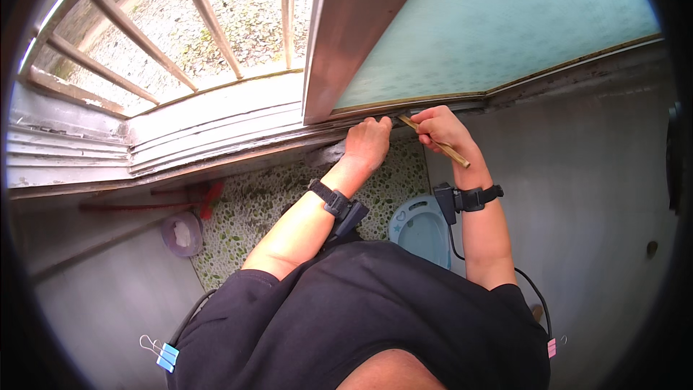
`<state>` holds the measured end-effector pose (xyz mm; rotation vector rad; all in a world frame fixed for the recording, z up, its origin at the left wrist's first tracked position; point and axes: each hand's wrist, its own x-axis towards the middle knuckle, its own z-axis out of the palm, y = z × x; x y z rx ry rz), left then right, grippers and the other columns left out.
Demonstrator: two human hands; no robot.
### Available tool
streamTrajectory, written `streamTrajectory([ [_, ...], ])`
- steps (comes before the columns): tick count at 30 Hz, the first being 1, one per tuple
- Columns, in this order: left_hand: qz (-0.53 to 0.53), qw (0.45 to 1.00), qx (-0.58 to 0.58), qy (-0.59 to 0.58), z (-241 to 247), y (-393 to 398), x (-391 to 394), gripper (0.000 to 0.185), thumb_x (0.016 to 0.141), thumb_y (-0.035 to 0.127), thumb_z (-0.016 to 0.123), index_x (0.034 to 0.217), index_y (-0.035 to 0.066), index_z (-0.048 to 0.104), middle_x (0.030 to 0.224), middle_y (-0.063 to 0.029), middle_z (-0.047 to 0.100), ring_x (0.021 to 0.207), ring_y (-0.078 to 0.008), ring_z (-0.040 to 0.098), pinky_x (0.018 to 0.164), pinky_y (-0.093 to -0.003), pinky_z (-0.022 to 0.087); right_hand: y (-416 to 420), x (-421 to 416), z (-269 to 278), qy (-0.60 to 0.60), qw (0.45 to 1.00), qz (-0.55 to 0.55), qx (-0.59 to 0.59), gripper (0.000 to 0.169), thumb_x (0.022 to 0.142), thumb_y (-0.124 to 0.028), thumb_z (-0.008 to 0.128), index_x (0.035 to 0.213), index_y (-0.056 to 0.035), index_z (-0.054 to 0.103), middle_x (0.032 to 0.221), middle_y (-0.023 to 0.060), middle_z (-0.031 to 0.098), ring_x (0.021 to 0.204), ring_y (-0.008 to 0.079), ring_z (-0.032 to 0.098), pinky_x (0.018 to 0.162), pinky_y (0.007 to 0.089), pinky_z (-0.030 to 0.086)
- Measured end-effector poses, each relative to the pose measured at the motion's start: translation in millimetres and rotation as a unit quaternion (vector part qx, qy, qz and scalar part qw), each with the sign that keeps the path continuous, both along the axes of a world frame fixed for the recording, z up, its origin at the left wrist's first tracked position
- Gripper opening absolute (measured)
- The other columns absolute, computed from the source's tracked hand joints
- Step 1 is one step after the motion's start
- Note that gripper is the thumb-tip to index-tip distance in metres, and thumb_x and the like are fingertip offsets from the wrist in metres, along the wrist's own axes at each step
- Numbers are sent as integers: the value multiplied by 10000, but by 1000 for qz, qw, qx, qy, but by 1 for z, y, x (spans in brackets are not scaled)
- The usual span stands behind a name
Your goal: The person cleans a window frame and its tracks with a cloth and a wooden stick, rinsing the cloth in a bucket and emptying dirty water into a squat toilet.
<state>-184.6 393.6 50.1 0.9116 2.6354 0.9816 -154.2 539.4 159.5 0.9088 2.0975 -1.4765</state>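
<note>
My right hand holds a thin wooden stick slantwise, its upper end at the lower track of a sliding window. My left hand is just left of it, fingers bent at the edge of the window track; whether they pinch something there is hidden. Above both hands is the frosted glass pane, with a brown metal window frame upright at its left side. A dark bit shows at the stick's upper end, too small to name.
Metal window bars stand outside at the upper left. Below the sill, a light blue plastic basin and a small translucent bucket sit on the pebble-patterned floor. A red object lies near the left wall.
</note>
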Motion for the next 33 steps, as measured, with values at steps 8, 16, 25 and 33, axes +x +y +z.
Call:
streamTrajectory([
  [8, -4, 1000, -10, -22, 0, -8, -3, 91, 779, 54, 467, 862, 53, 504, 798, -191, 572, 758, -364, 599, 645, -442, 488, 5, 4, -8, -3, 998, -25, -49, 293, 757, 2, 488, 1037, 59, 554, 543, 17, 498, 389, 70, 394, 336, 226, 268],
  [16, 8, 1000, -9, -6, -10, -20, -2, 72, 776, 69, 482, 845, 65, 500, 767, -175, 569, 716, -359, 598, 623, -441, 488, 12, 8, -10, 1, 991, -42, -129, 323, 765, 25, 471, 1075, 77, 544, 545, 25, 493, 393, 54, 391, 333, 206, 255],
  [25, 70, 998, 7, -2, -9, -69, -4, 87, 709, 82, 555, 769, 61, 495, 708, -173, 566, 685, -377, 582, 587, -472, 471, -14, 1, -26, 3, 979, -19, -203, 328, 767, 28, 481, 1087, 75, 541, 526, 34, 486, 377, 62, 379, 328, 205, 257],
  [33, 124, 992, -29, -3, -3, -116, 1, 210, 692, 70, 607, 893, 83, 551, 779, -163, 582, 734, -370, 585, 630, -460, 472, -43, -5, -44, 5, 954, 7, -301, 373, 763, 33, 474, 1128, 94, 517, 516, 46, 483, 369, 66, 372, 325, 204, 252],
])
